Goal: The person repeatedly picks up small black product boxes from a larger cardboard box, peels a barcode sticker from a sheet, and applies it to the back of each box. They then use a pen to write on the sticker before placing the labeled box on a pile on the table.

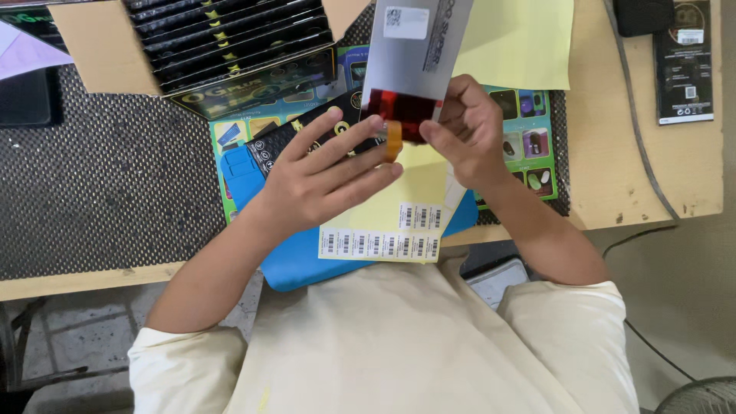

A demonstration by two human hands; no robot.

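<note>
Grey flat panel (pixel 410 57) with a dark red lower end and orange flex strip, held up over the surface (pixel 644 184) — right hand (pixel 468 130) pinches its lower edge, left hand (pixel 326 172) grips a black packet (pixel 307 134), fingers touching the panel's bottom. Beneath: yellow barcode-sticker sheet (pixel 383 234) on a blue mat (pixel 299 264); cardboard box (pixel 100 54) of black packets well apart, upper left.

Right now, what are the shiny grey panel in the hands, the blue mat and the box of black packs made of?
The grey panel looks like glass or smooth plastic: flat, with a glossy sheen, and a dark red film strip at its lower end. The blue mat seems soft rubber or silicone: matte, with rounded edges. The box looks like plain brown cardboard, dull with folded flaps. Both hands, left and right, hold the panel.
</note>
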